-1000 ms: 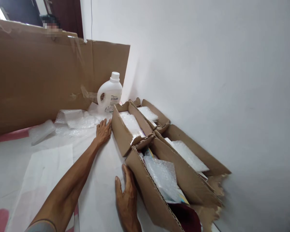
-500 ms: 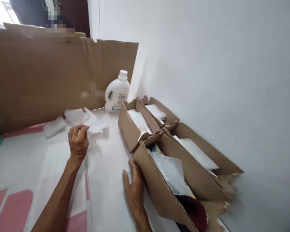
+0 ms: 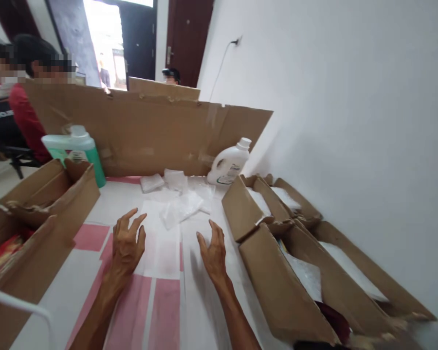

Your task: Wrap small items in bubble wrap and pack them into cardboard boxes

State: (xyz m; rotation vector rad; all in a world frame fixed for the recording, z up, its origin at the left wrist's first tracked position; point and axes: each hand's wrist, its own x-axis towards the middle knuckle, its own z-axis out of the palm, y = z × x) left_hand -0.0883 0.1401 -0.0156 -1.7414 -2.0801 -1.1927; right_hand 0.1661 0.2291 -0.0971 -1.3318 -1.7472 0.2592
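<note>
Both hands hover over the white-and-pink table covering with nothing in them. My left hand (image 3: 127, 243) has its fingers apart and slightly curled, just short of a loose clear plastic bag (image 3: 182, 208). To the right, my right hand (image 3: 213, 253) is also open, fingers and thumb apart, beside the cardboard boxes (image 3: 277, 287). Behind the crumpled bag lie a folded white packet (image 3: 152, 183) and another white plastic piece (image 3: 175, 180). In the right-hand boxes stand bubble-wrapped packets (image 3: 306, 274), partly hidden by the cardboard walls.
A cardboard panel (image 3: 153, 131) stands along the table's back. A white jug (image 3: 229, 163) is at its right end, a green-liquid bottle (image 3: 78, 150) at its left. More cardboard boxes (image 3: 58, 209) line the left side. A person in red (image 3: 25, 107) sits beyond the panel.
My left hand has let go of the crumpled plastic and opened; the plastic lies on the table. My view has swung left and up, bringing in the left boxes and green bottle.
</note>
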